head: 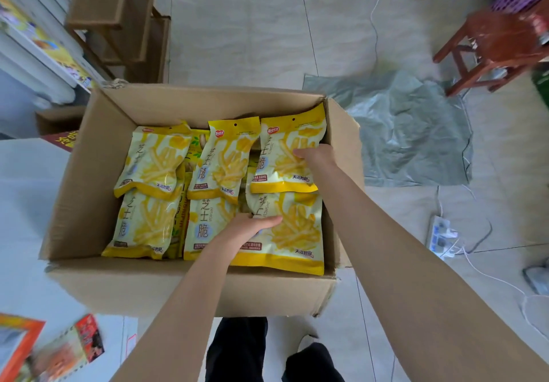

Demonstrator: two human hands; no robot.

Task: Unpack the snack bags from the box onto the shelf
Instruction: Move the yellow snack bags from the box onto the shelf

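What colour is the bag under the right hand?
Yellow and white snack bag, best in head view.

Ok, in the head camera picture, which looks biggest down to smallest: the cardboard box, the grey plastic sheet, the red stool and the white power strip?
1. cardboard box
2. grey plastic sheet
3. red stool, though it stands farther away, so its true rank against the sheet is unsure
4. white power strip

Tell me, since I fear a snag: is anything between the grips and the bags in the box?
Nothing visible. The box is open on top; the left grip holds the near bag, the right grip the far bag.
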